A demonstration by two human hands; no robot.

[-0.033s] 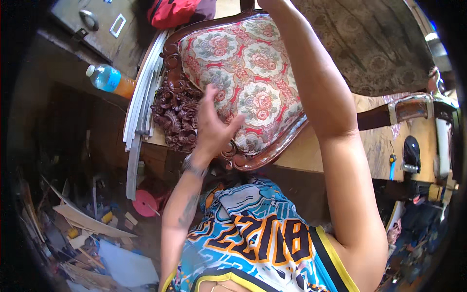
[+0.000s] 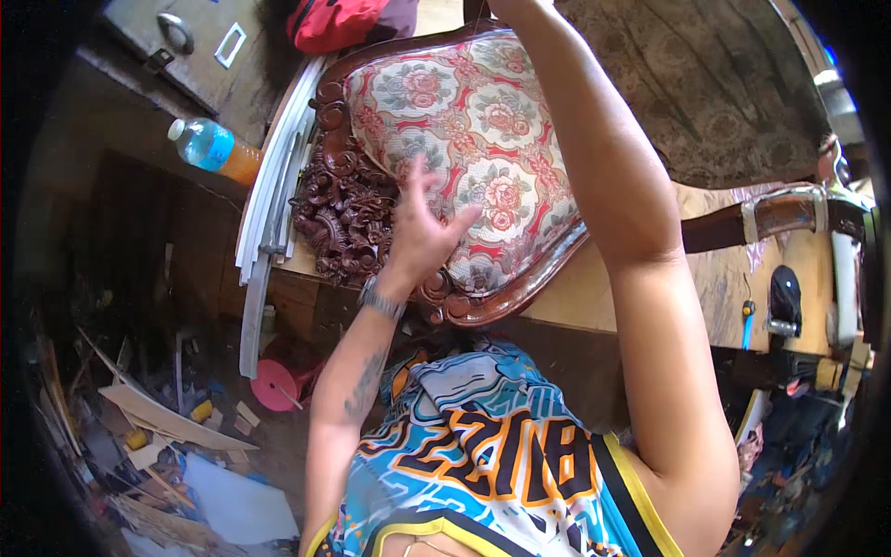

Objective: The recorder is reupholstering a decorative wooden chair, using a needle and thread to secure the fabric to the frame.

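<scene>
My left hand (image 2: 427, 213), slightly blurred with fingers spread and thumb out, is over the padded floral chair panel (image 2: 501, 121), patterned in cream, red and green, beside its carved dark wood frame (image 2: 339, 213). My right arm stretches across the panel's right side to my right hand (image 2: 520, 9) at the top edge of the view, where its fingers are cut off. A thin dark line, perhaps thread, runs near that hand. A darker, worn upholstered piece (image 2: 715, 93) with a curved wooden arm (image 2: 770, 212) lies at the right, on the wooden bench (image 2: 566, 302).
A bottle of orange liquid (image 2: 213, 148), long white strips (image 2: 274, 186), a red and purple bundle (image 2: 334, 20) and a grey metal cabinet (image 2: 186, 65) are at left and top. A tape-like tool (image 2: 748, 316) and black item (image 2: 784, 297) sit at right. Wood scraps and a pink spool (image 2: 278, 382) lie below.
My left hand and forearm have moved a little to the right over the floral panel. My right arm has stayed nearly in place.
</scene>
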